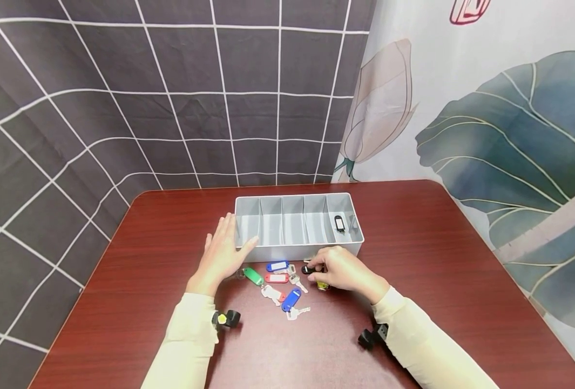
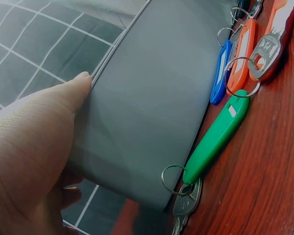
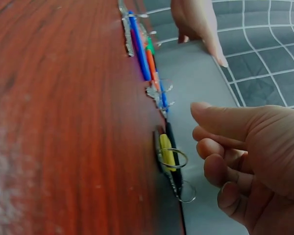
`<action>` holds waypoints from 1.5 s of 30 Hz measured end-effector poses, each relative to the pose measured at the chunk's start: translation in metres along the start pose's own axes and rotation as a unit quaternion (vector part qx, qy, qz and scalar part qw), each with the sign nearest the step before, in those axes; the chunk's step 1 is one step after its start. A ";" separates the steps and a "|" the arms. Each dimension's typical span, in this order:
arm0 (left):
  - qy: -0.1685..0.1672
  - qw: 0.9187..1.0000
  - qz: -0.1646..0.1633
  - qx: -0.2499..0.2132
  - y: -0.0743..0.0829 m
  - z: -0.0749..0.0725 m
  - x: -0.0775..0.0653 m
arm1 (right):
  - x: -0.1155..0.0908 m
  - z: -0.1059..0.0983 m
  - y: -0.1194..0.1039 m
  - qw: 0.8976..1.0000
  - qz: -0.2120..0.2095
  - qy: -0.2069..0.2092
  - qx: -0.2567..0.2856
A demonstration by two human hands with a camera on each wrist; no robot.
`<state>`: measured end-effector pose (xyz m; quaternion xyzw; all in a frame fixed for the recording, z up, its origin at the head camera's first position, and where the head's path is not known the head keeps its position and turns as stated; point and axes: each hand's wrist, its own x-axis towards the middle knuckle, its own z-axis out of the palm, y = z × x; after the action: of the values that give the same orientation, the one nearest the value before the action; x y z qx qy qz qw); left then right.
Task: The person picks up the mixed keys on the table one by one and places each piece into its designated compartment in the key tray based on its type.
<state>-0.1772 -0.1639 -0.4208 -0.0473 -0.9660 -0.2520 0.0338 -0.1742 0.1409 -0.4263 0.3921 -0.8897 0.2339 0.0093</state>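
Observation:
A grey divided tray (image 1: pixel 287 253) stands on the table, with one black key tag (image 1: pixel 339 223) in its rightmost compartment. My left hand (image 1: pixel 219 251) rests against the tray's left end, fingers straight and thumb at the front rim. In the right wrist view my right hand (image 3: pixel 255 156) has loosely bent fingers with nothing between them, just above a second black tag (image 1: pixel 306 269) and a yellow tag (image 3: pixel 166 152). Left of these lie a green tag (image 2: pixel 218 137), a blue tag (image 1: pixel 277 266) and a red tag (image 1: pixel 276 278), all with keys.
Closer to the front of the table (image 1: pixel 287 356) lie another red tag (image 1: pixel 277 295) and another blue tag (image 1: pixel 291 299), both with keys. Behind the table hang a dark grid-patterned cloth (image 1: pixel 253 119) and a floral curtain (image 1: pixel 462 75).

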 end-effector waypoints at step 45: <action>0.006 1.000 0.004 0.006 0.002 0.000 -0.001 | -0.002 0.009 -0.001 0.998 0.021 0.001 -0.062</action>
<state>-0.1761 -0.1625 -0.4201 -0.0499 -0.9670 -0.2466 0.0406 -0.1703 0.1380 -0.4348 0.3718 -0.9104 0.1791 0.0297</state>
